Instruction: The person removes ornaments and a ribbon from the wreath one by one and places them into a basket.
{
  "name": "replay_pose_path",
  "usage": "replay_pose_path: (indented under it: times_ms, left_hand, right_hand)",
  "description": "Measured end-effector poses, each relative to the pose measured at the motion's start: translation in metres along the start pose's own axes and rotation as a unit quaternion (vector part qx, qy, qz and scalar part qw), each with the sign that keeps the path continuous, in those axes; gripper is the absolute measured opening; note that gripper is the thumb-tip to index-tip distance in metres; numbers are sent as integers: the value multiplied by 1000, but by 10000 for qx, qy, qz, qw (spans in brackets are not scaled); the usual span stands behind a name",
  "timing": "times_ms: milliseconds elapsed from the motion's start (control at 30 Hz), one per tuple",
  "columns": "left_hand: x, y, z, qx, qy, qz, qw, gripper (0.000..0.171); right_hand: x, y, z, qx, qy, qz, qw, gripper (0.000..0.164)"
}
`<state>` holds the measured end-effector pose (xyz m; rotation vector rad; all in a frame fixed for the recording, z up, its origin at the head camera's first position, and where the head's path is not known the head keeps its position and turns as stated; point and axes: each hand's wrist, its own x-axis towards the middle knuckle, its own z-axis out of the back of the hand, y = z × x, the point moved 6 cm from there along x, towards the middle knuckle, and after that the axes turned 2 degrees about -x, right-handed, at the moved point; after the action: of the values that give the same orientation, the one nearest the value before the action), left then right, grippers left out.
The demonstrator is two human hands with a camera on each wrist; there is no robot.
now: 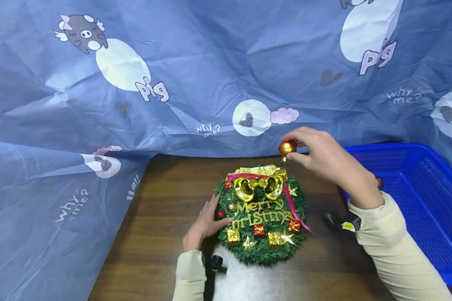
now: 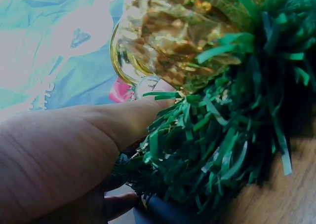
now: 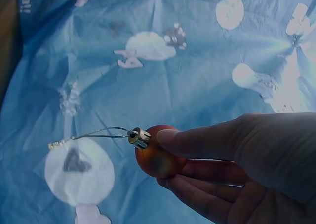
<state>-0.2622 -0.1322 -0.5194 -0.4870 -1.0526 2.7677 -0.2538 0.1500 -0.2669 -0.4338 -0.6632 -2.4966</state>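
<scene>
A green tinsel Christmas wreath (image 1: 261, 255) lies on the wooden table, bearing gold bells (image 1: 273, 188), "Merry Christmas" lettering, small red and gold gift boxes, stars and a pink ribbon. At its left edge my left hand (image 1: 206, 221) grips it, thumb over the tinsel and fingers along the outer side; the left wrist view shows the thumb (image 2: 133, 116) close to the gold foil box. Above the wreath's upper right, my right hand (image 1: 316, 154) pinches an orange-gold bauble (image 3: 160, 157) between thumb and fingers. Its gold cap and thin cord loop (image 3: 101, 133) stick out free.
A blue plastic basket (image 1: 410, 150) stands at the right, partly behind my right forearm; a dark round bauble (image 1: 378, 182) shows at its near side. A blue printed cloth (image 1: 196, 75) hangs behind the table and down its left side.
</scene>
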Motion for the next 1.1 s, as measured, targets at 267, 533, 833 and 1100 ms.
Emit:
replay_pose_path:
  times_ms: [267, 533, 833, 1100]
  left_hand:
    - [1, 2, -1, 31, -7, 61, 10000, 93]
    - [2, 2, -1, 23, -17, 53, 10000, 93]
    - [0, 1, 1, -36, -32, 74, 10000, 92]
    - [0, -1, -1, -48, -19, 9, 10000, 92]
  right_hand:
    - [-14, -20, 20, -190, -286, -199, 9992, 29]
    - [-37, -57, 34, -501, -290, -738, 9956, 30]
    - [-58, -101, 42, -640, -149, -1377, 9883, 33]
    - [-79, -138, 42, -740, -115, -1728, 9821, 33]
